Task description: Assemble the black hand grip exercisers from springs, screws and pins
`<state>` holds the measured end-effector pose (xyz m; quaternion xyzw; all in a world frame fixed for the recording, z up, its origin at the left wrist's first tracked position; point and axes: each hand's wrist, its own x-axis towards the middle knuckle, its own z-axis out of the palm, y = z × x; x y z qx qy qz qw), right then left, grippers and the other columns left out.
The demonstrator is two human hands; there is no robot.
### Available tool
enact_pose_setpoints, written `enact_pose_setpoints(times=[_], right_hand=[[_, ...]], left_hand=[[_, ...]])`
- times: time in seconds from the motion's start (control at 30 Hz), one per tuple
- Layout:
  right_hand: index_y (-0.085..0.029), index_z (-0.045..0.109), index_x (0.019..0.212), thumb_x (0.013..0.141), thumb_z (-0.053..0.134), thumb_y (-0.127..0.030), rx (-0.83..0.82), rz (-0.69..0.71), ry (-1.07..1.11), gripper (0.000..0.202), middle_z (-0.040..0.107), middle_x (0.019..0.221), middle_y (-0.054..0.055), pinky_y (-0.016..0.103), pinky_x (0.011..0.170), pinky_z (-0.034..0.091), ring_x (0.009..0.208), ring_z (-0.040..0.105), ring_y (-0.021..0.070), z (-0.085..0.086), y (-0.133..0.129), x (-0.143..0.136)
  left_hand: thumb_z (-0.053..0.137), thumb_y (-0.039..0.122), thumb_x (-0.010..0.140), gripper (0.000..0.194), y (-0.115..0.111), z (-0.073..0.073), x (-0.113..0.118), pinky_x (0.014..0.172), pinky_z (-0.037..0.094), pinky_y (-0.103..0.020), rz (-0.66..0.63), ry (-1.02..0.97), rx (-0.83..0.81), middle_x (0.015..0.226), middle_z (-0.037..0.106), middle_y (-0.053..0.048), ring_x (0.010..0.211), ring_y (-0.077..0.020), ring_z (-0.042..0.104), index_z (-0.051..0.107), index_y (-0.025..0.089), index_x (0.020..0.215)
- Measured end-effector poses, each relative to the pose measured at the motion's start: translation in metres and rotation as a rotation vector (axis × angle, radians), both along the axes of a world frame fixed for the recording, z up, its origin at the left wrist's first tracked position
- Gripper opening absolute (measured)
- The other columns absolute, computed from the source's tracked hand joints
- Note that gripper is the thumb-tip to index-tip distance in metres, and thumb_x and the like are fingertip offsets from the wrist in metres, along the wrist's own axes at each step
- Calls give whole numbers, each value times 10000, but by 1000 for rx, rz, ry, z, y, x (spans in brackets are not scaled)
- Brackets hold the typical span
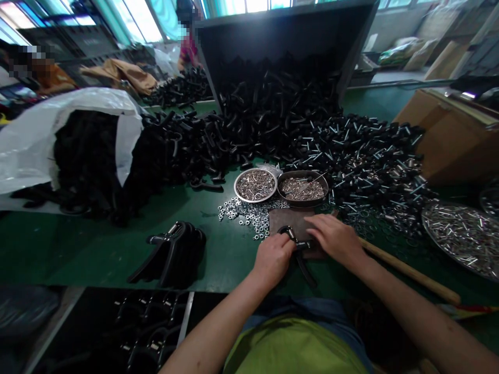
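Note:
My left hand (275, 255) is closed around a black spring hand grip (305, 268), with its curved handle pointing down toward the table's front edge. A metal spring shows on the part beside my left fingers. My right hand (336, 240) is just right of the grip, its fingers stretched out and apart over a flat brown plate (292, 221); nothing shows in it. Left of my hands, several similar hand grips (171, 254) stand pressed together in a row. Loose small nuts (249, 215) lie spread on the green table beyond my left hand.
A round bowl (236, 188) and an oval tin (303, 203) hold small metal parts. Black handles (202, 135) and knobs with screws (362, 150) are heaped behind. A wooden-handled tool (413, 270) and a tray of metal pieces (429, 228) lie right. Other people are at the back left.

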<state>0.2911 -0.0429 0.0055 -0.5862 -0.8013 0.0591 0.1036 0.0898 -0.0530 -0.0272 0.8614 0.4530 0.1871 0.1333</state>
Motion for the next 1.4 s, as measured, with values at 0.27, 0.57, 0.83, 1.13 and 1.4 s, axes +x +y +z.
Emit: enact_pose_setpoints(times=[0.27,0.57,0.83,1.13,1.4], right_hand=[[-169,583,978,867,447,-412,-5,-329,-240,299,608,945,131,388,724,453,905,564,281,-44,-57,106],[-276,454,1293,922,310,-356,-86,-269,93,407,600,1232,59,398,800,493,1032,604,255,3,-45,69],[-272,476,1300,916,321,-338,-285,-109,287,419,598,1249,59,415,868,476,1034,614,244,1,-36,12],[-235,386,1316,826,408,-602,-582,-751,1117,613,474,604,-52,199,355,270,386,383,86,-21,-103,45],[-208,480,1287,925,301,-406,-270,-335,574,449,647,803,52,271,608,492,695,618,165,-1,-103,18]], left_hand=[[555,240,851,110,4,-5,-6,684,428,-234,172,-369,-182,781,634,-22,757,-143,582,631,202,781],[501,270,881,154,1,-9,-3,708,435,-259,168,-272,-89,808,613,-45,796,-166,566,610,198,800],[444,283,906,195,2,-8,-3,707,425,-277,83,-52,10,841,611,-51,821,-180,540,612,209,840],[607,333,779,274,-26,-5,-14,625,425,-277,341,-168,-266,857,597,-46,745,-189,585,504,197,993],[559,258,793,94,-22,-4,-11,627,382,-257,316,-53,-267,803,610,-25,726,-171,578,505,195,838]])
